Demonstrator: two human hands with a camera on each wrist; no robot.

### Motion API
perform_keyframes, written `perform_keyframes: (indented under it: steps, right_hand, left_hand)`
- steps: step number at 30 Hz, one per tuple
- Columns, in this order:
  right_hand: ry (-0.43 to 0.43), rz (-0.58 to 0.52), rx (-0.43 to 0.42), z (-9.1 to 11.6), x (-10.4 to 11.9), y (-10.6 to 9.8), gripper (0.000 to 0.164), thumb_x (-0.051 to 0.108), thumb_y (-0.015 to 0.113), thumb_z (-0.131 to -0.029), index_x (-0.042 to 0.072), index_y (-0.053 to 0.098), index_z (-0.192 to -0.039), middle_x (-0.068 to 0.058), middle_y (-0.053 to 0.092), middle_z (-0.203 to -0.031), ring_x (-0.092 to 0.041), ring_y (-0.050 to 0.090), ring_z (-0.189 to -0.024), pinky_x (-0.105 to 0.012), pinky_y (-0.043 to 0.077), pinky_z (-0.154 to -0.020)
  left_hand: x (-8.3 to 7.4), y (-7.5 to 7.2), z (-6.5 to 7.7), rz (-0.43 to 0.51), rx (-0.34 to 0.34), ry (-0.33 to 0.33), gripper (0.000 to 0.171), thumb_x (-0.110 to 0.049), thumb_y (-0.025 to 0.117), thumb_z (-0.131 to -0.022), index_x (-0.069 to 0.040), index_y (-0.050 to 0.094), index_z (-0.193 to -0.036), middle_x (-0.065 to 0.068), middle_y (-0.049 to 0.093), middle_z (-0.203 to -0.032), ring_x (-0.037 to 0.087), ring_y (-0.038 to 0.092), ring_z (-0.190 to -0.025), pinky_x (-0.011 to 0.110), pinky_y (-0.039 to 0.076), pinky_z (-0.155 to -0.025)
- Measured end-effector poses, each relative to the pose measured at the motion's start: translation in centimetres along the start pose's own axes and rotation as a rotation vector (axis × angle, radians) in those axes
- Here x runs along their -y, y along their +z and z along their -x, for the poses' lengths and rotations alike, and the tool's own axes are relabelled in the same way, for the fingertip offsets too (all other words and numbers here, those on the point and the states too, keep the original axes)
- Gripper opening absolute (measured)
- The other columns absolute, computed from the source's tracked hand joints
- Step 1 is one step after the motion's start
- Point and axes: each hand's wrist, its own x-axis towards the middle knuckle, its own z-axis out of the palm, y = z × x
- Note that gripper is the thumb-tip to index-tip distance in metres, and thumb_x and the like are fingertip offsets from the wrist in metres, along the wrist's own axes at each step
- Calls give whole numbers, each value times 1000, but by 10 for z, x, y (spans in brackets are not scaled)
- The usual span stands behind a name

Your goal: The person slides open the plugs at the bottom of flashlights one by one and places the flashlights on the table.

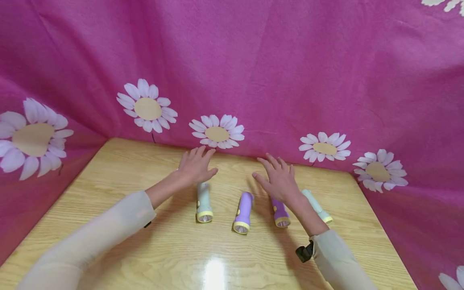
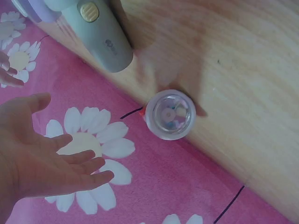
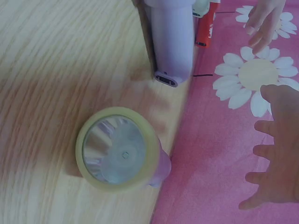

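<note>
My left hand (image 1: pixel 193 166) is held over the back of the table, fingers spread and nothing in its grasp. Just below it lies a pale green flashlight (image 1: pixel 204 203) with a yellow rim. My right hand (image 1: pixel 280 181), also with fingers apart, hovers over a dark purple flashlight (image 1: pixel 280 213) and hides its back end. Between the hands lies a lighter purple flashlight (image 1: pixel 244 211). Another pale green flashlight (image 1: pixel 316 206) lies right of the right forearm. A round, pale-rimmed thing with a clear face (image 2: pixel 170 115) shows near the left hand in the left wrist view.
The wooden table (image 1: pixel 163 249) meets a pink cloth (image 1: pixel 253 80) with white daisies at the back and sides. In the right wrist view, a red object (image 3: pixel 206 25) lies by the table's back edge. A black strap (image 1: pixel 305 252) sits at the right wrist.
</note>
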Motion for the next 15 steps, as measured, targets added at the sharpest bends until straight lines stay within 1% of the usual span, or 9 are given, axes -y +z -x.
perform_keyframes:
  steps: [5,10,12,15]
  right_hand:
    - [-45,-6,-1,-2,2,4,61,48,54,-100,12,46,-149,-18,33,-157,-49,27,-140,-69,22,-109]
    - [-99,-40,-2,-3,5,8,59,41,56,-100,4,48,-145,-24,37,-152,-49,32,-138,-61,26,-113]
    - [-98,-63,2,-3,6,9,58,39,57,-100,3,48,-144,-25,38,-151,-48,33,-137,-59,26,-114]
    - [-92,-97,13,-3,7,10,56,38,57,-100,2,49,-143,-26,40,-150,-48,34,-137,-60,28,-113]
  left_hand:
    - [4,-1,1,-7,7,1,68,-41,62,-97,-10,38,-152,22,39,-149,41,34,-136,59,31,-110]
    - [8,-4,1,-15,9,-6,64,-40,61,-97,-11,40,-151,22,43,-146,42,37,-134,59,34,-108]
    - [9,-4,2,-13,14,-6,64,-40,60,-98,-11,41,-151,22,43,-145,43,38,-133,59,34,-107]
    - [10,-4,2,-7,20,-4,64,-40,60,-98,-10,41,-150,22,44,-144,42,40,-131,58,35,-107]
